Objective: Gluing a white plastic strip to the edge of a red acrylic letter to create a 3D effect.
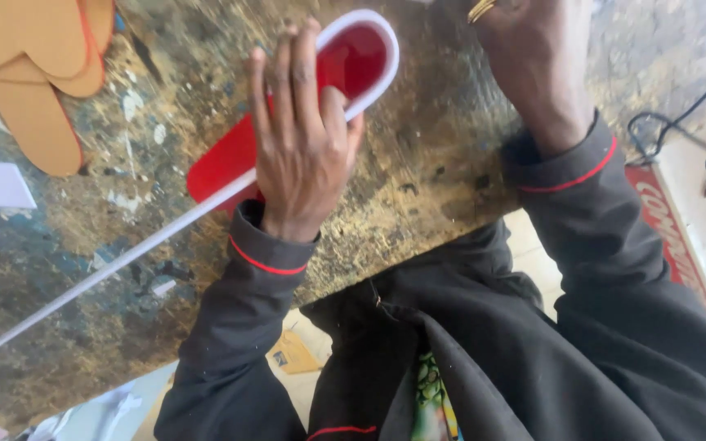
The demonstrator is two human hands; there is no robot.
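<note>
A stained, paint-flecked workbench fills the view. Its open stretch lies between the left hand, pressed flat on a red sole with white edging, and the right hand at the top edge. A loose white strip runs diagonally from the sole to the lower left, crossing that side. A stack of tan insole cut-outs blocks the upper left corner. Black cables hang off the bench's right edge.
</note>
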